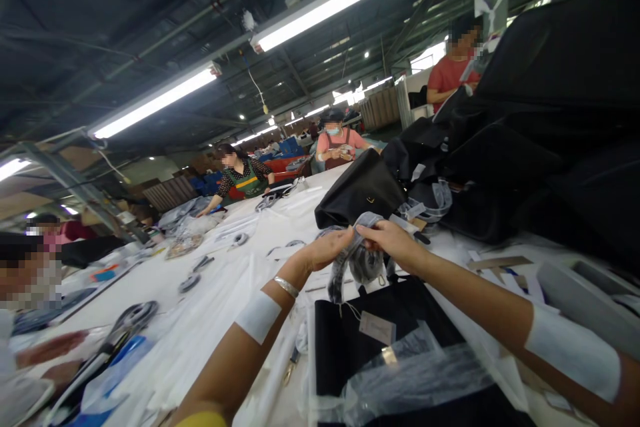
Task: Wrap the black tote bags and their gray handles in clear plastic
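Observation:
My left hand (327, 248) and my right hand (393, 241) meet at the middle, fingertips pinching a grey strap wrapped in clear plastic film (367, 263). The wrapped strap loops down between and below the hands. Just under it lies a black bag (333, 340), flat on the table. A pale hang tag (377, 328) on a string rests on this bag, and a sheet of clear plastic (415, 373) covers its near part. Beyond my hands stands another black bag (363, 193) with a small gold-coloured emblem.
A long white-covered table (215, 307) carries several wrapped coils and straps. Black bags are piled high at right (565, 113), beside a grey bin (585, 300). Several co-workers are around, including one person in a green apron (250, 180) across the table. A metal clasp (290, 370) lies near the left arm.

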`<action>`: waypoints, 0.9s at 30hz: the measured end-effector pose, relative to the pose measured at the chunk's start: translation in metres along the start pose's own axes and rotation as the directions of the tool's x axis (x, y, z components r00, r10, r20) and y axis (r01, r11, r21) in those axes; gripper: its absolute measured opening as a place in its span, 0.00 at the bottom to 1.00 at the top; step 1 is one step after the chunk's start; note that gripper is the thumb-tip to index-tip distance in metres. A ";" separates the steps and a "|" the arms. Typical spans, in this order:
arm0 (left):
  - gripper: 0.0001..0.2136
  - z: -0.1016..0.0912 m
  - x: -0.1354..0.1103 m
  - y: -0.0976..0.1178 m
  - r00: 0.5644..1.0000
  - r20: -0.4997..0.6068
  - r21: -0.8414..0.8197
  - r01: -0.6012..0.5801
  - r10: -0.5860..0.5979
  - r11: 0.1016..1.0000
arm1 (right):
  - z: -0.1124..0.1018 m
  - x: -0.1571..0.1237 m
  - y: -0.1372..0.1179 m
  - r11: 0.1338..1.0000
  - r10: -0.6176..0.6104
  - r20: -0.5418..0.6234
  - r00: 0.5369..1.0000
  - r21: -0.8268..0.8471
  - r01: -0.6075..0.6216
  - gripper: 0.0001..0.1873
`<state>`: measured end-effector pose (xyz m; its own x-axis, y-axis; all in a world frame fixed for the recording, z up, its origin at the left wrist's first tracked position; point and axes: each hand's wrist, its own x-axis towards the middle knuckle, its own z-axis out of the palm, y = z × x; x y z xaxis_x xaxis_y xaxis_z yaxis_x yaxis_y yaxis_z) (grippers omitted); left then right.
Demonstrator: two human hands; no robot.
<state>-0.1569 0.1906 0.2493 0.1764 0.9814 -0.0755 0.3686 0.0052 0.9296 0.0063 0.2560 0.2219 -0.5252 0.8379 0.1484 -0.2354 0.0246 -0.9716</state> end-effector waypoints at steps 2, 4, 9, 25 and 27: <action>0.23 0.002 -0.003 0.000 0.997 -0.002 0.101 -0.070 0.071 0.992 | 0.001 -0.002 -0.002 0.999 0.052 0.019 0.998 0.002 -0.052 0.10; 0.19 0.004 -0.004 0.000 0.994 0.005 0.175 -0.110 0.111 0.978 | 0.001 -0.005 -0.003 0.997 0.084 0.027 0.996 -0.004 -0.083 0.09; 0.18 0.007 -0.005 0.005 0.983 0.035 0.279 -0.182 0.180 0.943 | -0.009 -0.009 -0.001 0.991 0.099 0.000 0.995 -0.096 -0.098 0.11; 0.26 0.005 -0.020 0.028 0.959 0.134 0.312 -0.279 0.249 0.908 | -0.024 -0.031 0.026 0.665 -0.498 0.120 0.859 -0.583 0.467 0.12; 0.24 0.008 -0.020 0.024 0.973 0.103 0.315 -0.231 0.209 0.920 | -0.025 -0.028 0.026 0.659 -0.505 0.129 0.853 -0.581 0.478 0.08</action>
<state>-0.1443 0.1692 0.2705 0.3426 0.9358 0.0833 0.5864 -0.2823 0.7593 0.0353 0.2469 0.1883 -0.4348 0.6320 0.6414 0.0690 0.7336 -0.6761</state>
